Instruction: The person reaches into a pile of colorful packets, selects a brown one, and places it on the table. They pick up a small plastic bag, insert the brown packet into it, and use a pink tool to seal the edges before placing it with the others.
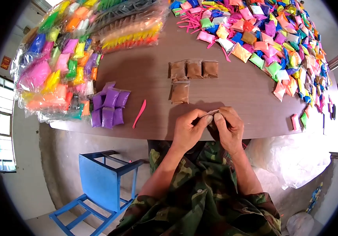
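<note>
At the table's front edge my left hand (189, 129) and my right hand (230, 128) are together, thumbs and fingers pinching the top edge of a small brown packet (213, 130). Most of that packet is hidden behind the fingers. Beyond my hands lie several clear bags of brown material: three in a row, one of them a brown packet (194, 69), and another brown packet (180, 92) below the row's left end. A pink plastic knife (139, 114) lies left of my hands, beside a cluster of purple packets (111, 98).
Large clear bags of colourful packets (55, 74) fill the table's left side. A wide heap of loose coloured packets (269, 43) covers the right side, with pink plastic sticks (192, 20) at its edge. A blue chair (100, 177) stands front left; clear plastic sheeting (294, 161) hangs front right.
</note>
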